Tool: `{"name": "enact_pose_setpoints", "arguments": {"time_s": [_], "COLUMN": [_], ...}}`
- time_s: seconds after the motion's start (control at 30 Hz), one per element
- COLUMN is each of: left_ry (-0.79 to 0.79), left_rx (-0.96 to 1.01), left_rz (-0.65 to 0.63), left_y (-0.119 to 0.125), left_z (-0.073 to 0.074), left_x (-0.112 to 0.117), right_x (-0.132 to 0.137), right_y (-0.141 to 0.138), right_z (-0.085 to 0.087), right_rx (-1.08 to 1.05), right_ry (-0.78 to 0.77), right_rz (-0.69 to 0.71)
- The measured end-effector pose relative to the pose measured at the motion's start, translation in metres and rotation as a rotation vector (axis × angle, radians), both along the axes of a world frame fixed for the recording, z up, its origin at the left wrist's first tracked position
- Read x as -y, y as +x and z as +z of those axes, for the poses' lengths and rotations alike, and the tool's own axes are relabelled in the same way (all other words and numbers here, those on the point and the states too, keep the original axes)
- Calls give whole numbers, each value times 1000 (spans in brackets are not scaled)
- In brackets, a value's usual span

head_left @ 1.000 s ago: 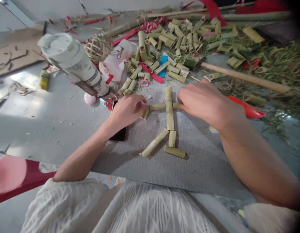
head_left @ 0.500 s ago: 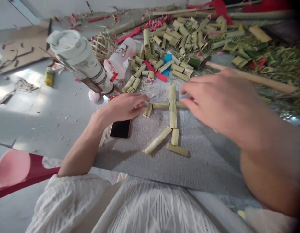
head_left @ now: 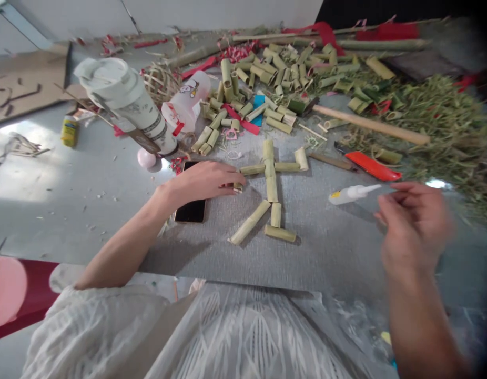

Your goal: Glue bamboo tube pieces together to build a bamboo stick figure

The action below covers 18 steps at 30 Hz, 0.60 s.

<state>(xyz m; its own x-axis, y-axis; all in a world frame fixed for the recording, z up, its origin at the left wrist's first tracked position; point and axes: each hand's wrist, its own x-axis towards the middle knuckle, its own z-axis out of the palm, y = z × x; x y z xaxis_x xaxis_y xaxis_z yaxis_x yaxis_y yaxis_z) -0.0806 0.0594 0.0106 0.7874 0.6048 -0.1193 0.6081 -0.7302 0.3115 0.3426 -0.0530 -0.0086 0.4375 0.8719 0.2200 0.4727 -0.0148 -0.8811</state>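
Observation:
Short cut bamboo pieces (head_left: 270, 173) are laid out on the grey tabletop as a stick figure with a crossbar and two legs. My left hand (head_left: 206, 181) has its fingers curled round a small bamboo piece (head_left: 237, 187) at the crossbar's left end, hiding most of it. A dark phone (head_left: 190, 210) lies partly under that hand. On the right, my right hand (head_left: 419, 221) is at the nozzle of a small white glue bottle (head_left: 348, 195) lying on its side. Thumb and forefinger look apart, slightly blurred, with the nozzle tip just short of them.
Behind the figure lies a heap of cut bamboo (head_left: 283, 68). An orange-handled cutter (head_left: 373, 166), a long wooden handle (head_left: 373, 125) and shavings (head_left: 444, 126) lie to the right. A tumbler (head_left: 121, 95), a tipped pink cup (head_left: 188, 102) and a yellow container (head_left: 70, 131) are at left.
My right hand has left the crossbar's right side and moved right to the glue bottle, uncovering a short piece there. My left fingers have closed over the small left piece. The view has shifted.

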Motion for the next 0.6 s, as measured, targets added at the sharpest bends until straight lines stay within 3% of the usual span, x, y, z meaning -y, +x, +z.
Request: {"name": "enact_pose_setpoints", "arguments": {"time_s": [0.03,0.13,0.23,0.3,0.43,0.5,0.6], "left_ry": [17,68,9,-58,-81,-90,-91], "left_rx": [7,79,211,296,377,406,442], "left_rz": [19,132,258,334,454,460,467], "left_y": [2,11,19,24,30,32,35], "left_z": [-1,-6,-7,-8,-11,-14,-18], "left_x": [3,12,19,23,29,32,36], "right_x": [-2,-8,-14,-16,-16,-20,-39], "right_y": [-2,-9,-16,-20,-29,-36,-51], "right_z": [-5,-13,-14,-10,8,18,33], "right_rx": [-21,-6,104,167,374,283,-67], "right_ry": [-12,-89,-200,-237,-136,-134,-116], "right_rz": [-34,35,83,132,288,373,576]}}
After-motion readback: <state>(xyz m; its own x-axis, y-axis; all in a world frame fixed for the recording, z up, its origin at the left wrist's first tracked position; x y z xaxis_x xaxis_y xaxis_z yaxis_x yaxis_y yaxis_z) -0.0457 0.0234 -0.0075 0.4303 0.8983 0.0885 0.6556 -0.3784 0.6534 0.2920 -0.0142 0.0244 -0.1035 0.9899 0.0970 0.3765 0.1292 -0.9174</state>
